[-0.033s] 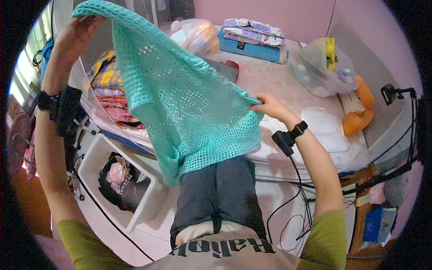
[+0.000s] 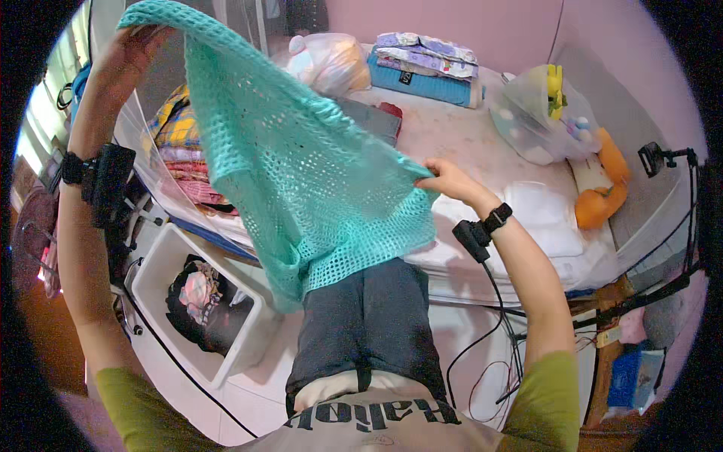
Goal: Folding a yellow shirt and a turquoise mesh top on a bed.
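Before a pale mattress [image 2: 444, 132], the turquoise mesh cloth [image 2: 226, 166] has barely shifted, so it still hangs aloft over the near edge, right hand [image 2: 449, 181] pinching its right corner, raised left hand [image 2: 139, 41] beneath its far-left end, grip hidden.

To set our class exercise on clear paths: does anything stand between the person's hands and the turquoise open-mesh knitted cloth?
Nothing visible does: the right hand pinches one edge of the turquoise open-mesh knitted cloth, and the left hand is at its raised upper end, partly covered by it.
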`<act>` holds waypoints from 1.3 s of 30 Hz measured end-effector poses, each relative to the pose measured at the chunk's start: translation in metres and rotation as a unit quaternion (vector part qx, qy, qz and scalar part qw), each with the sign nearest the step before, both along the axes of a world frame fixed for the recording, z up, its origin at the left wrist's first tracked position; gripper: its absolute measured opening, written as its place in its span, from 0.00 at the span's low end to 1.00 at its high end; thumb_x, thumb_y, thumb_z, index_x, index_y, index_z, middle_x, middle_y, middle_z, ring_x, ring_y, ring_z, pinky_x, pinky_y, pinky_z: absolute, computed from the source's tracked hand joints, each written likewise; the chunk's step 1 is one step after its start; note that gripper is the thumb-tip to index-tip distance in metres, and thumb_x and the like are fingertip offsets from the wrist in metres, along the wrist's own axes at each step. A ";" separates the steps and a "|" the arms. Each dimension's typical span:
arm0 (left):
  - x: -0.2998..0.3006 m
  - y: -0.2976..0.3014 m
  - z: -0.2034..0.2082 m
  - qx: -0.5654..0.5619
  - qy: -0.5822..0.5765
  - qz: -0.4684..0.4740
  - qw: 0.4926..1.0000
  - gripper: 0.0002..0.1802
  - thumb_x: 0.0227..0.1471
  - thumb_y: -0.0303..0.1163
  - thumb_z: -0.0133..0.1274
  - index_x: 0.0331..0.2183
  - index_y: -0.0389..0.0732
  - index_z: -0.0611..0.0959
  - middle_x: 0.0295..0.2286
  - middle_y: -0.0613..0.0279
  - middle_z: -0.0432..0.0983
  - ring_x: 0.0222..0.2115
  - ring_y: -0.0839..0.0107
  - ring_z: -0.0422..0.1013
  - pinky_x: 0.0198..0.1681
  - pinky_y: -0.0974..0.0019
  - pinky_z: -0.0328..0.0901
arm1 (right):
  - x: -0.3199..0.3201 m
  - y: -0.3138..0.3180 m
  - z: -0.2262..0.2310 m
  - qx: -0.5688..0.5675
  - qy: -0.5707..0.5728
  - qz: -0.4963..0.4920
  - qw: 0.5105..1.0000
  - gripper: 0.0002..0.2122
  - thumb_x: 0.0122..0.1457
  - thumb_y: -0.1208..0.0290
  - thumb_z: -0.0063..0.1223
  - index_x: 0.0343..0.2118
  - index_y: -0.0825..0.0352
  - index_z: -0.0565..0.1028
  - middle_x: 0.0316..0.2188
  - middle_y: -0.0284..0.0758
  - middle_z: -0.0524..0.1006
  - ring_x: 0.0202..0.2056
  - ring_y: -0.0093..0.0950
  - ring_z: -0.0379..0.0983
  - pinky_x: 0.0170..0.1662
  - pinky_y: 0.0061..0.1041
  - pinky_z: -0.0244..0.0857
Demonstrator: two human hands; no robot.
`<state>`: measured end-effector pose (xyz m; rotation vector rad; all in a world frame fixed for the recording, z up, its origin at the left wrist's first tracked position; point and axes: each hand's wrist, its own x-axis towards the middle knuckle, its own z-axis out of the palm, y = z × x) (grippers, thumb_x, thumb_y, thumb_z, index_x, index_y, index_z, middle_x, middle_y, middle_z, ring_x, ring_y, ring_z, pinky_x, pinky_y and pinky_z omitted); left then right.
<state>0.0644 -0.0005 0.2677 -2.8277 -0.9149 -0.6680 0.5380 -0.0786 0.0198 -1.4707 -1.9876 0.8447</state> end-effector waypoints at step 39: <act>0.175 0.042 -0.209 -0.549 -0.317 -0.111 0.765 0.29 0.43 0.38 0.48 0.48 0.46 0.59 0.45 0.64 0.57 0.43 0.69 0.58 0.41 0.65 0.57 | 0.194 0.000 0.040 0.049 0.066 -0.309 0.948 0.10 0.47 0.72 0.37 0.29 0.71 0.70 0.23 0.32 0.71 0.25 0.23 0.65 0.27 0.22 0.60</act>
